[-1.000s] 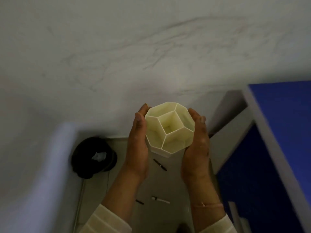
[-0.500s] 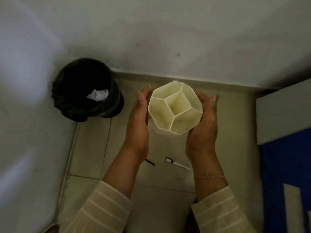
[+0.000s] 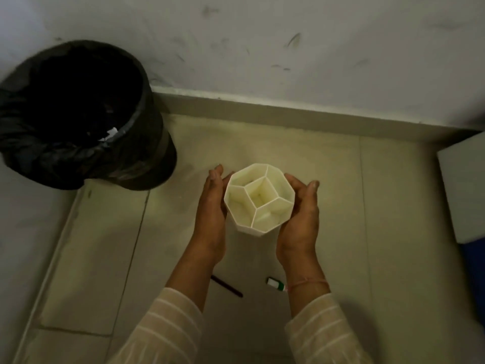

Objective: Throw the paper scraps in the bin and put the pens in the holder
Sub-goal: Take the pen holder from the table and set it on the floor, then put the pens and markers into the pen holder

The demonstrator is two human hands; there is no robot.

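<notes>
Above the tiled floor [image 3: 341,206] | my left hand [image 3: 212,216] and right hand [image 3: 299,219] press flat on opposite sides of the cream holder [image 3: 259,199], upright, compartments empty | dark pen [image 3: 227,286] and white pen [image 3: 275,283] lie on floor beneath my wrists | black-lined bin [image 3: 78,114] far left by wall, paper scrap [image 3: 109,134] inside.
</notes>
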